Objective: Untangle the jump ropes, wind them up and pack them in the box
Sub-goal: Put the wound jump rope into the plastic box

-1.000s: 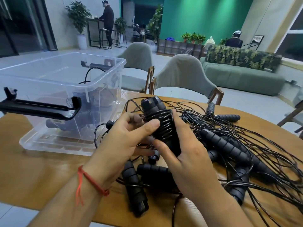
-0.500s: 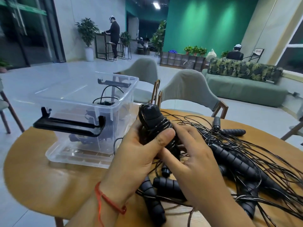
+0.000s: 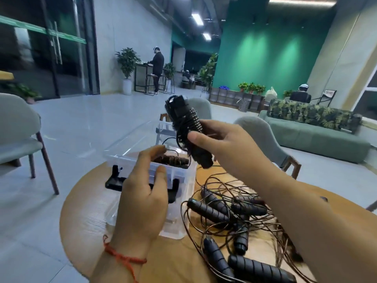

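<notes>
My right hand (image 3: 222, 144) grips a wound jump rope bundle (image 3: 188, 127), black handles wrapped in cord, held tilted in the air above the far end of the clear plastic box (image 3: 122, 158). My left hand (image 3: 142, 199) hovers over the box's near end with fingers spread and relaxed, holding nothing. Inside the box lies another wound rope (image 3: 173, 160), partly hidden by my left hand. A tangle of black ropes and ribbed handles (image 3: 234, 221) lies on the round wooden table (image 3: 85, 221) to the right of the box.
A black latch handle (image 3: 114, 180) sits on the box's near end. Grey chairs stand at the left (image 3: 18, 129) and behind the table (image 3: 263, 135). A green sofa (image 3: 318, 133) is at the back right, with people farther off.
My right hand has lifted the wound bundle off the pile and up over the box. My left hand let go of it and moved over the box. The view tilted upward.
</notes>
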Action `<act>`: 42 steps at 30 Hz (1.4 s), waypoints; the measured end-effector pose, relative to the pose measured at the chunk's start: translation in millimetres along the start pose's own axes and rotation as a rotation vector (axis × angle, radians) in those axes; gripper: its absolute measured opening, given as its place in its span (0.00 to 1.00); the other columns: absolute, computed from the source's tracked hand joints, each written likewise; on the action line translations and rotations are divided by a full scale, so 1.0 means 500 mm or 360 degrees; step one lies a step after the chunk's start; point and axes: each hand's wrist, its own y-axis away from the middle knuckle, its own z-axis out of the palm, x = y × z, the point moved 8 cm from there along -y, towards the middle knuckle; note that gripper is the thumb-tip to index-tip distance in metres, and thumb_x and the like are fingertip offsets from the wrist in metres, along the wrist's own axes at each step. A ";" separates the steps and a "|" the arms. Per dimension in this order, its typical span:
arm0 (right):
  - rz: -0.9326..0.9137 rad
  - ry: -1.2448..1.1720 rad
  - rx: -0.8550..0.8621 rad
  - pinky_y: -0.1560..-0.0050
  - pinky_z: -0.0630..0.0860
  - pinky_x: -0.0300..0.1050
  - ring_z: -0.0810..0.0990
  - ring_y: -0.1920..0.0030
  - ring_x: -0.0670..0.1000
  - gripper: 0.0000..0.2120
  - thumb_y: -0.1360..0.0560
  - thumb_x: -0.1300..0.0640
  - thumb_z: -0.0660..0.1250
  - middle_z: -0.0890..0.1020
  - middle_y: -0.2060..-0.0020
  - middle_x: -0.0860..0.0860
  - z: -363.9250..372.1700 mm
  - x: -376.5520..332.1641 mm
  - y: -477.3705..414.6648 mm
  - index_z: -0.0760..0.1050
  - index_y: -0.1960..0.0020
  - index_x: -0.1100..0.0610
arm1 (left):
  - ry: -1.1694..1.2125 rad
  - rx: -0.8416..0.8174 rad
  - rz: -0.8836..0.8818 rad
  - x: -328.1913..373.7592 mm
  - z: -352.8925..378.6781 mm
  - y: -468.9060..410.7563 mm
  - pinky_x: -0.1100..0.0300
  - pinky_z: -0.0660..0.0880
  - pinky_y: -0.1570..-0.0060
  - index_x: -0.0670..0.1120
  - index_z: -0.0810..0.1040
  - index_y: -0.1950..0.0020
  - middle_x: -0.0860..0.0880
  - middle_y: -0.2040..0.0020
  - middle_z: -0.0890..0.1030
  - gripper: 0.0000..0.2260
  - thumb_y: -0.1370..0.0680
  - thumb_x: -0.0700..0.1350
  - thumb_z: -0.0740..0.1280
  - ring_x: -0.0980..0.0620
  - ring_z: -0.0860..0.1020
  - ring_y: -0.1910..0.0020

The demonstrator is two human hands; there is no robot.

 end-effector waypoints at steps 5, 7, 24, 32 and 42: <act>0.0267 0.0270 -0.0378 0.44 0.83 0.46 0.88 0.51 0.46 0.15 0.21 0.39 0.73 0.89 0.53 0.45 0.100 0.043 -0.161 0.86 0.42 0.49 | -0.0345 0.0047 -0.0143 -0.075 -0.053 -0.032 0.40 0.72 0.28 0.66 0.70 0.27 0.54 0.23 0.72 0.32 0.19 0.31 0.57 0.48 0.70 0.24; 0.0313 0.0475 -0.0551 0.42 0.84 0.50 0.87 0.49 0.49 0.19 0.22 0.36 0.72 0.89 0.51 0.47 0.145 0.070 -0.206 0.86 0.42 0.48 | -0.0398 0.0035 -0.0181 -0.087 -0.061 -0.039 0.42 0.70 0.26 0.66 0.69 0.26 0.55 0.21 0.70 0.34 0.20 0.30 0.56 0.50 0.67 0.21; -0.0044 0.1605 -0.1402 0.51 0.70 0.46 0.80 0.50 0.55 0.12 0.15 0.56 0.63 0.84 0.48 0.52 0.393 0.225 -0.273 0.82 0.37 0.56 | -0.0520 0.0068 -0.0138 -0.117 -0.086 -0.055 0.69 0.79 0.51 0.64 0.70 0.32 0.62 0.37 0.75 0.29 0.19 0.30 0.60 0.56 0.79 0.45; 0.0117 0.1674 -0.1534 0.64 0.72 0.42 0.84 0.56 0.55 0.13 0.14 0.53 0.63 0.84 0.54 0.54 0.397 0.275 -0.258 0.81 0.40 0.60 | -0.0605 0.0057 -0.0120 -0.128 -0.076 -0.059 0.77 0.67 0.53 0.59 0.71 0.30 0.60 0.34 0.75 0.26 0.20 0.32 0.62 0.59 0.74 0.43; 0.0340 0.1358 -0.1504 0.57 0.82 0.46 0.85 0.52 0.57 0.05 0.17 0.61 0.64 0.83 0.49 0.55 0.373 0.277 -0.257 0.77 0.46 0.53 | -0.0801 -0.0033 0.0011 -0.132 -0.052 -0.060 0.58 0.73 0.37 0.56 0.69 0.32 0.53 0.28 0.74 0.23 0.22 0.45 0.74 0.51 0.71 0.26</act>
